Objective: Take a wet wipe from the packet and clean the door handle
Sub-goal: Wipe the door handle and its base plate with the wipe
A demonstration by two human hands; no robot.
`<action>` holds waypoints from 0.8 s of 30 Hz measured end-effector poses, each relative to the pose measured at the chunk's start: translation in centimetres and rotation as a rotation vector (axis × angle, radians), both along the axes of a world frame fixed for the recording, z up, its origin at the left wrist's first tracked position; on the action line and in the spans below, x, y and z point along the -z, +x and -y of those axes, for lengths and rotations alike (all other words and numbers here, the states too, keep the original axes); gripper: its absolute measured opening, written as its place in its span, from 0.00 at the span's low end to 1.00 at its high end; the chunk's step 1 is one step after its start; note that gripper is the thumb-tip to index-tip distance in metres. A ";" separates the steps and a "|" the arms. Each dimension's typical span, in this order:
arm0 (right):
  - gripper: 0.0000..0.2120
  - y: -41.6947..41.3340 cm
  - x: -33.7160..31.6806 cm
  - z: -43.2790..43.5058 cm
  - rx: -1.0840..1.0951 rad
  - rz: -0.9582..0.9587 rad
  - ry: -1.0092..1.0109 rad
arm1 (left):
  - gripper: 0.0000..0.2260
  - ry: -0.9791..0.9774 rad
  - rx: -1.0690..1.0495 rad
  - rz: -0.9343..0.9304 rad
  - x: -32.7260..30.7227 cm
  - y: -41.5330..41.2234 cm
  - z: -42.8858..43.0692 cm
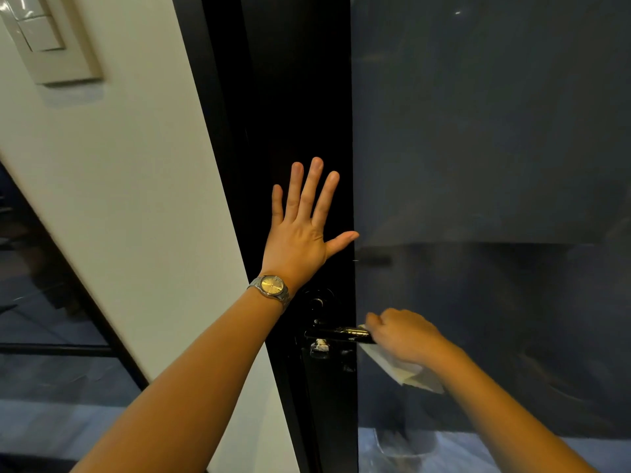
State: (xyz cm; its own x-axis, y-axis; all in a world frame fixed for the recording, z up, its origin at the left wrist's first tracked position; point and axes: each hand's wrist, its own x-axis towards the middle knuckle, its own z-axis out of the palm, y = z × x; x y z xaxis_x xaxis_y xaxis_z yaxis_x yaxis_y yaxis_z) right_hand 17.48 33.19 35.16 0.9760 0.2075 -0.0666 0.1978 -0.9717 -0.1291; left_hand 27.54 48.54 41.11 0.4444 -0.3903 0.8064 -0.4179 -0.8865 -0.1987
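Our left hand [300, 233] lay spread flat on the black metal door frame [300, 97], steadying it. Just below, our right hand [403, 336] gripped the crumpled white wet wipe [403, 370] around the tip of the black lever door handle [338, 333]. Firm, full-length strokes seemed best.

Black door frame [300, 97]: upright, matte, running the full height of the view.

Left of the frame: cream wall [136, 182], plain finish. High on that wall, well left of the frame, a beige switch plate [44, 39] with rocker switches.

Further left of the frame and lower: a dark glazed partition [41, 302] crossed by a black horizontal bar [51, 348]; pale floor [51, 421] beneath.

Right of the frame, touching it: a dark tinted glass panel [478, 131] showing dim, unreadable reflections.

Low on the frame: a small fitting with whitish marks [319, 346], possibly a keyhole.

In front of the frame's left edge: a steel wristwatch [271, 287] with a gold-toned dial.
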 end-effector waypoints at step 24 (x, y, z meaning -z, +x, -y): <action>0.14 -2.7 2.0 -5.9 0.010 0.502 0.630 | 0.37 0.006 -0.038 -0.008 -0.1 -0.3 0.4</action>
State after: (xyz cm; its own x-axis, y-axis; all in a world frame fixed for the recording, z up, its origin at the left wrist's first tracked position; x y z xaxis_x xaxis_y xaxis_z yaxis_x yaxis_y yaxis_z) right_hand 14.78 39.09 33.15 0.8604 0.0507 0.5070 0.3692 -0.7478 -0.5518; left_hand 27.21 48.19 41.20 0.4651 -0.3776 0.8007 -0.3854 -0.9006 -0.2009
